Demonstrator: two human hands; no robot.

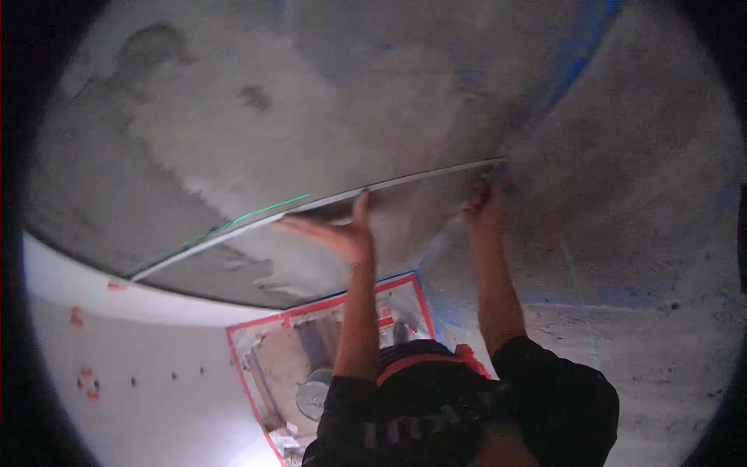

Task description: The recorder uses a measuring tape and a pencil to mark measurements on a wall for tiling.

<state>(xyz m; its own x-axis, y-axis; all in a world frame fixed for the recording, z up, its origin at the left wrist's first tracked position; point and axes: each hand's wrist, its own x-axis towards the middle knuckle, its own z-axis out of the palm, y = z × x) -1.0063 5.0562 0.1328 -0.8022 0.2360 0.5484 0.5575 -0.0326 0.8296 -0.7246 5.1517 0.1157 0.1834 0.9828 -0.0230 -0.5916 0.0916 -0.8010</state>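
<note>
A long, thin pale strip (408, 178), perhaps a trim profile, runs slantwise along the grey rendered wall (373, 117). My left hand (344, 233) is at the middle of it, thumb and fingers spread wide, their tips touching the strip's lower edge. Close below the right end of the strip is my right hand (487, 201), its fingers curled. Blur and shadow hide whether it grips the strip or something small and dark. A green laser line (265, 209) falls just above the strip's left half.
Below is a floor covering edged with red tape (332, 305), with a bucket (313, 400) on it. A white surface (146, 344) at left carries dark spots and bits of red tape. Blue coating (575, 73) marks the wall's corner at upper right.
</note>
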